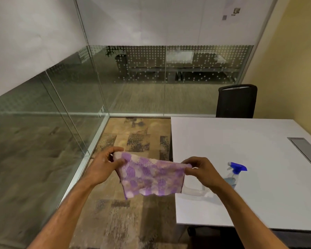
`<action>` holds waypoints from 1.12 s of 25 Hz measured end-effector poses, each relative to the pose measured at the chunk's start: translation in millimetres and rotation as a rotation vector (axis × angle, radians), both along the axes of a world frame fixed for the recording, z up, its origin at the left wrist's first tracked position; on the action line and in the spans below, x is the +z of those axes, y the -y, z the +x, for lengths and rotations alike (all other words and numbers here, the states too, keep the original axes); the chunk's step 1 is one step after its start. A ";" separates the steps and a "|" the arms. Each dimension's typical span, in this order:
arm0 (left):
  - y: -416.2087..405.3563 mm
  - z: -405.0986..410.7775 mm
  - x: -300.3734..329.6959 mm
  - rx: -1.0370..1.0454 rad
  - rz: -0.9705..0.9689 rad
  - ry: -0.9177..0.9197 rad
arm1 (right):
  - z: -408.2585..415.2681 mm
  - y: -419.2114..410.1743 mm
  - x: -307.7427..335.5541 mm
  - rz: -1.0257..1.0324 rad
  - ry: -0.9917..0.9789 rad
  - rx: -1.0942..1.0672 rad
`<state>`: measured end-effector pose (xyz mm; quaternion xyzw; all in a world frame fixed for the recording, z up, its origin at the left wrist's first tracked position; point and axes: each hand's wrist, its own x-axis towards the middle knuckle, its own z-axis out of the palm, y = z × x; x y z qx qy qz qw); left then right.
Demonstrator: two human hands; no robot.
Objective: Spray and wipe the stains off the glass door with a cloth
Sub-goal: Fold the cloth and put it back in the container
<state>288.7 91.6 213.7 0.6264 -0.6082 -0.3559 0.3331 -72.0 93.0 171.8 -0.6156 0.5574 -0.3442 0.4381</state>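
No readable writing; papers (232,11) stuck high on the frosted glass are too blurred to read. One cloth (147,177), purple and white checked, is stretched in the air over the carpet just left of the table (250,141), long axis running left-right and dipping slightly to the right, lower edge hanging free. Left hand (104,166) pinches its top left corner, right hand (203,171) pinches its top right corner, both closed on the fabric. One spray bottle (234,174), blue trigger head, stands upright on the table, nozzle pointing right. Glass door (48,112) stands at left. One black chair (236,101) sits behind the table.
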 end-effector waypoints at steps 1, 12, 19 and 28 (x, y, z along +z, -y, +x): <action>2.3 1.3 0.2 -0.062 0.042 0.085 | -1.7 2.8 -1.4 -0.008 -0.005 -0.046; 34.9 -21.6 -6.0 -0.003 0.067 -0.136 | 25.7 17.7 6.9 -0.033 0.166 -0.481; 20.4 -88.7 -3.9 -0.032 -0.024 -0.308 | 104.8 2.7 20.7 -0.154 0.143 -0.364; 29.6 -83.8 -27.0 -0.346 0.022 -0.413 | 94.1 13.9 2.1 -0.195 0.175 -0.340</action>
